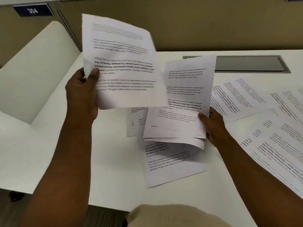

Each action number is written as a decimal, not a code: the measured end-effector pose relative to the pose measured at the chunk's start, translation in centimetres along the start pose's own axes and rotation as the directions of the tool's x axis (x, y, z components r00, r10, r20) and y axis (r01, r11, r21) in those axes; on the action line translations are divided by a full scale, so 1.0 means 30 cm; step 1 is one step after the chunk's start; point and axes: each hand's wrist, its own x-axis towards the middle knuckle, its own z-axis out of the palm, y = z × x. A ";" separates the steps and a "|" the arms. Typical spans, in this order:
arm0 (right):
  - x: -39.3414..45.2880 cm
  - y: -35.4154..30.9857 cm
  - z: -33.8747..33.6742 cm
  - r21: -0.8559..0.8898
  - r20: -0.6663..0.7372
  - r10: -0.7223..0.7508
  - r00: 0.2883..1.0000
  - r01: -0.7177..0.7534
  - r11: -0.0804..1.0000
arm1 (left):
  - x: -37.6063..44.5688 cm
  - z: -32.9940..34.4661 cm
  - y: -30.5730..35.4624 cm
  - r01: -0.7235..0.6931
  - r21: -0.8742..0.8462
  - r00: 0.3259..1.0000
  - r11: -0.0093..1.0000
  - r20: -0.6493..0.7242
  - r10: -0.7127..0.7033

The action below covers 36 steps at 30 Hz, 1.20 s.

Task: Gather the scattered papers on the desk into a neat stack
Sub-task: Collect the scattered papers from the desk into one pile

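Note:
My left hand [83,94] holds a single printed sheet [121,63] by its left edge, raised above the white desk [114,185] and blurred by motion. My right hand [213,126] grips a loose stack of several printed sheets [182,108] at its lower right corner, tilted up over the desk's middle. Under the stack, two more sheets lie flat: one [170,166] toward me and one [136,122] peeking out at the left. Several further printed sheets [270,128] are spread over the right side of the desk, overlapping one another.
A grey cable hatch [249,63] is set into the desk at the back right. A white rounded partition [32,63] stands at the left, with a tan wall panel behind and a "304" sign [32,10] at upper left. My knee in beige cloth [172,217] shows below the desk edge.

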 end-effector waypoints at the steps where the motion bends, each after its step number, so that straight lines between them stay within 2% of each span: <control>1: -0.002 -0.002 0.007 0.020 0.018 0.012 1.000 -0.012 1.000 | -0.009 0.019 -0.005 0.037 -0.016 0.999 0.999 0.020 -0.037; 5: -0.025 -0.017 0.033 0.086 0.109 0.038 0.993 -0.048 0.995 | -0.062 0.077 -0.089 0.202 -0.020 0.977 0.979 0.066 -0.201; 9: -0.043 -0.026 0.042 0.126 0.175 0.042 0.984 -0.065 0.990 | -0.125 0.098 -0.207 0.346 0.086 0.935 0.934 0.055 -0.352; 13: -0.051 -0.030 0.041 0.143 0.207 0.033 0.978 -0.064 0.988 | -0.173 0.073 -0.285 0.326 0.296 0.941 0.898 -0.008 -0.339; 16: -0.056 -0.025 0.034 0.149 0.233 0.040 0.972 -0.076 0.986 | -0.189 0.055 -0.304 0.345 0.376 0.923 0.860 0.030 -0.384; 18: -0.059 -0.021 0.030 0.163 0.260 0.053 0.964 -0.098 0.982 | -0.190 0.047 -0.312 0.438 0.310 0.868 0.844 0.100 -0.487; 21: -0.068 -0.017 0.026 0.162 0.325 0.064 0.943 -0.122 0.979 | -0.195 0.041 -0.311 0.644 0.103 0.714 0.758 0.275 -0.644; 22: -0.072 -0.018 0.025 0.155 0.347 0.062 0.936 -0.122 0.980 | -0.197 0.040 -0.313 0.677 0.071 0.684 0.732 0.305 -0.662; 24: -0.075 -0.018 0.024 0.151 0.375 0.061 0.925 -0.126 0.981 | -0.202 0.045 -0.322 0.688 0.048 0.674 0.725 0.330 -0.661; 26: -0.076 -0.023 0.019 0.143 0.381 0.059 0.923 -0.122 0.982 | -0.206 0.054 -0.331 0.670 0.044 0.692 0.741 0.325 -0.644; 32: -0.056 -0.025 -0.029 0.057 0.295 0.046 0.954 -0.066 0.996 | -0.199 0.103 -0.346 0.616 0.110 0.734 0.780 0.280 -0.619; 34: -0.046 -0.025 -0.052 -0.047 0.157 0.048 0.986 -0.041 0.998 | -0.199 0.128 -0.352 0.614 0.117 0.734 0.781 0.279 -0.619; 36: -0.046 -0.029 -0.085 -0.211 -0.032 -0.023 0.999 0.016 0.977 | -0.199 0.155 -0.364 0.623 0.113 0.721 0.774 0.302 -0.624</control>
